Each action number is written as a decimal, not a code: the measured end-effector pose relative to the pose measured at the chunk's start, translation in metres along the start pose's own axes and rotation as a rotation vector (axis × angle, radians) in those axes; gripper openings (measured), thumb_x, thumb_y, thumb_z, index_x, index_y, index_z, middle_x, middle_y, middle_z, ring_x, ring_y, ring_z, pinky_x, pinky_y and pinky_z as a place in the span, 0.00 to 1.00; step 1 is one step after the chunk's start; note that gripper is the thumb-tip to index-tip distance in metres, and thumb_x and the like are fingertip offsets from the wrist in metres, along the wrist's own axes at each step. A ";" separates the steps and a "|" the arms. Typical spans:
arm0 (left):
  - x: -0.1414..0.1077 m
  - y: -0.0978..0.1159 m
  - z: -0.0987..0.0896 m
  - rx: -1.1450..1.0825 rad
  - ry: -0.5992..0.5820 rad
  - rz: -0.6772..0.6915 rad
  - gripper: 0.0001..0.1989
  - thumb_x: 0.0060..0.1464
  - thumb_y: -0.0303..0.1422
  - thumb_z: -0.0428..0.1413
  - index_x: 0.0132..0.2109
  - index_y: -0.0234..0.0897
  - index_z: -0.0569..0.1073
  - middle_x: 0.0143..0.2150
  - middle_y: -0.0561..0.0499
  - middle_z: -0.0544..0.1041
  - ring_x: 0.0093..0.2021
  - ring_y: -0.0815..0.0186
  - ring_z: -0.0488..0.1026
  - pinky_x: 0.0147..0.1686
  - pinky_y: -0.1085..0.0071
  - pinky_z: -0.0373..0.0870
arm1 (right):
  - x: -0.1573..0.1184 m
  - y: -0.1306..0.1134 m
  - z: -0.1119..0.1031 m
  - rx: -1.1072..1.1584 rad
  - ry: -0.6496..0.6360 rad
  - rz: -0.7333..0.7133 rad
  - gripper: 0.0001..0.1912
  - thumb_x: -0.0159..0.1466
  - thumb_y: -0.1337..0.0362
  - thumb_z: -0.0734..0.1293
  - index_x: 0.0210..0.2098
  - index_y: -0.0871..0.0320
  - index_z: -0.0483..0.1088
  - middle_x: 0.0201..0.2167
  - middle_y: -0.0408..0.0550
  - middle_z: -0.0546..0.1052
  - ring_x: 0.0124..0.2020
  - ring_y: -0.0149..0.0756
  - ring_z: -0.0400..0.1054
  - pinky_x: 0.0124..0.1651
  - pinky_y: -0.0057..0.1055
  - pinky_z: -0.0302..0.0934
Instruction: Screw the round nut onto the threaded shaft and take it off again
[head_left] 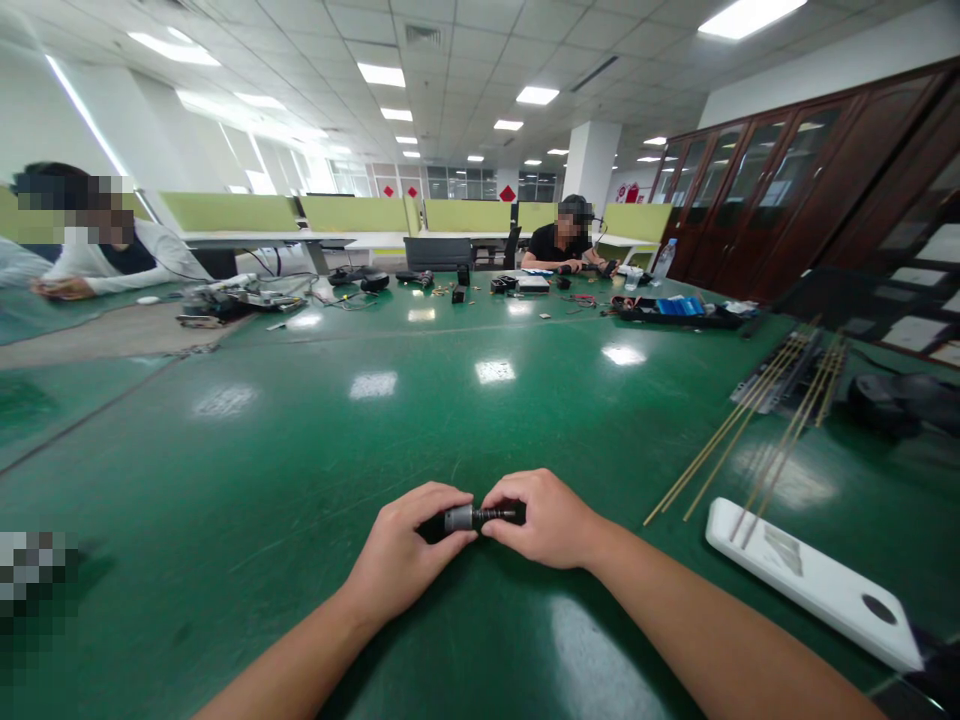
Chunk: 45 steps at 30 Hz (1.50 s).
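Note:
Near the table's front, my left hand is closed round a small grey metal cylinder, thumb and fingers on either side. A thin dark shaft with what looks like a coil spring sticks out of the cylinder to the right. My right hand is curled about that shaft, its thumb and fingertips closed in on the coil. Both hands' fingertips nearly meet where shaft and cylinder join. The whole part lies level, just over the green tabletop; its far ends are partly hidden by my hands.
Long thin brass-coloured rods lie at the right, by a white oblong device. Along the far side are a black tray with blue packs, a plastic bottle and tangled electronic parts. Two people sit at the table, far left and far right.

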<state>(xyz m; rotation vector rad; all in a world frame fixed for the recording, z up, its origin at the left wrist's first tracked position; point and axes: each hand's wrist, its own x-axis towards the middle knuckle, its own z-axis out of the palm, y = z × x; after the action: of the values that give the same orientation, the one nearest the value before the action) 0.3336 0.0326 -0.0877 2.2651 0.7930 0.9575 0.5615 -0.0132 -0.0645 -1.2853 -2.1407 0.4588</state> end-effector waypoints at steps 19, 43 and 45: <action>-0.002 0.000 -0.001 0.018 0.003 -0.004 0.14 0.56 0.31 0.63 0.50 0.47 0.75 0.46 0.52 0.77 0.46 0.63 0.74 0.48 0.66 0.71 | 0.000 0.000 -0.001 -0.009 -0.003 0.029 0.07 0.62 0.61 0.70 0.39 0.55 0.77 0.33 0.44 0.79 0.34 0.33 0.71 0.40 0.29 0.59; 0.000 0.000 -0.002 0.023 0.032 -0.007 0.14 0.56 0.32 0.63 0.50 0.45 0.76 0.46 0.49 0.77 0.46 0.60 0.75 0.48 0.63 0.72 | 0.000 -0.002 -0.006 0.004 0.003 0.078 0.06 0.61 0.62 0.70 0.37 0.55 0.78 0.31 0.44 0.79 0.32 0.32 0.70 0.38 0.29 0.59; 0.000 0.001 -0.002 0.030 0.038 -0.005 0.14 0.55 0.32 0.63 0.50 0.45 0.76 0.46 0.49 0.77 0.46 0.60 0.75 0.49 0.63 0.72 | 0.000 -0.002 -0.006 -0.003 0.007 0.078 0.06 0.61 0.62 0.70 0.37 0.55 0.78 0.31 0.44 0.79 0.32 0.33 0.70 0.38 0.29 0.60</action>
<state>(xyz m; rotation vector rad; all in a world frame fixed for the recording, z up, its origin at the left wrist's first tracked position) 0.3322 0.0329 -0.0855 2.2757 0.8346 0.9955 0.5645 -0.0142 -0.0587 -1.3735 -2.0922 0.4832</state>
